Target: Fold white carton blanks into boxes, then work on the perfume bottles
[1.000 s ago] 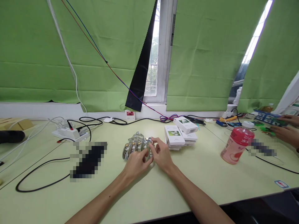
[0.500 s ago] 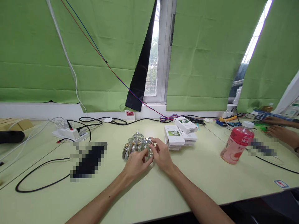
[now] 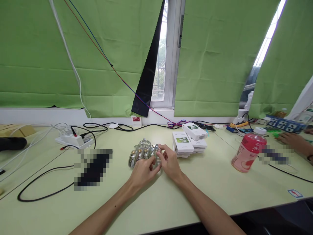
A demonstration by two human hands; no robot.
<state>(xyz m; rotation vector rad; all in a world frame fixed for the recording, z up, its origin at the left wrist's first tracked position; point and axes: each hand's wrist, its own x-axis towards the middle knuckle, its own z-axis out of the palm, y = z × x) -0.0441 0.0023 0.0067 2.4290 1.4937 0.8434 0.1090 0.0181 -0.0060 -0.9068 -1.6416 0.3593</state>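
In the middle of the table stands a row of shiny silver round pieces (image 3: 139, 154) with small knobs on top, packed side by side. Several more silver pieces (image 3: 143, 143) lie just behind the row. My left hand (image 3: 143, 169) curls around the near side of the row, fingers bent against it. At the right end, my right hand (image 3: 170, 162) has its thumb and fingers closed on the last silver piece. My fingers hide part of the row, and the pieces' exact kind is not clear.
White boxes (image 3: 182, 147) are stacked right of my hands. Farther right stand a pink drink bottle (image 3: 249, 151) and a co-worker's hand (image 3: 292, 140) near a blue box (image 3: 285, 124). Leftward are a blurred dark object (image 3: 94, 168), a black cable (image 3: 36, 199) and a power strip (image 3: 73, 140).
My hands and the silver pieces stay almost in place. At the right, one of the co-worker's hands has drawn away rightward, showing more of the blue box.
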